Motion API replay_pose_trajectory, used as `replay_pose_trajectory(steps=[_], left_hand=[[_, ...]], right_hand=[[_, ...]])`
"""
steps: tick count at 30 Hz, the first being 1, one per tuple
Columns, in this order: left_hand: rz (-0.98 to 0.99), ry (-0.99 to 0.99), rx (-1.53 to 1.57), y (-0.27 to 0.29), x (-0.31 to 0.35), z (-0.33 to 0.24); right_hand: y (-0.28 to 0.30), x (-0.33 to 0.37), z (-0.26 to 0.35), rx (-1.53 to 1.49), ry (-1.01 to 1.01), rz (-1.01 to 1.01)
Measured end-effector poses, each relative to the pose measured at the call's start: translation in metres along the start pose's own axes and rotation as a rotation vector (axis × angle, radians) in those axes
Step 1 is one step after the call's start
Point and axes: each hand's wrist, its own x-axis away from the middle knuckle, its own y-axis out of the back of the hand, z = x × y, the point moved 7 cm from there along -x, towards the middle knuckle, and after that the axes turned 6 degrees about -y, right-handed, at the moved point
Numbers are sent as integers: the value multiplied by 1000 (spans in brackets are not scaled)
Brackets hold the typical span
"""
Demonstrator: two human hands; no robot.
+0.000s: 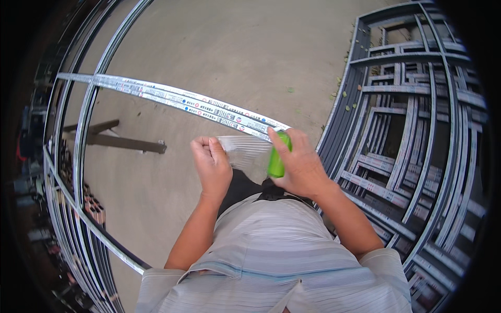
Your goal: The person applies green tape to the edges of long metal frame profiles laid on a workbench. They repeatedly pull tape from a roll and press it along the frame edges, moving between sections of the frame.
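My right hand (301, 161) is closed around a bright green cylinder (279, 155), its fingertips beside the near end of a bundle of silvery metal bars (177, 99). Between my hands stretches a thin, whitish, streaked sheet of film (248, 148); motion blurs part of it. My left hand (211, 161) is closed in a fist, thumb pressed against the fingers, at the film's left edge. The bars carry printed labels and slope from the far left down toward my right hand. Where the film joins the green cylinder is hidden by my right hand.
A large stack of welded metal frames (412, 104) fills the right side. Long curved-looking rails (81, 135) run along the left, crossing under the bars' far end. A brown beam (125, 142) stands low at left. Concrete floor (235, 41) lies beyond, with scattered leaves near the stack.
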Motion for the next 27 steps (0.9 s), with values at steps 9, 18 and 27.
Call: replay_pose_trajectory(steps=[9, 18, 27], left_hand=[[-299, -7, -259, 10, -31, 55], [-584, 240, -332, 8, -40, 93], [-968, 339, -586, -18, -24, 68]], right_hand=[[17, -91, -40, 138, 185, 209], [-4, -186, -56, 199, 436, 359], [-16, -247, -61, 194, 662, 651]])
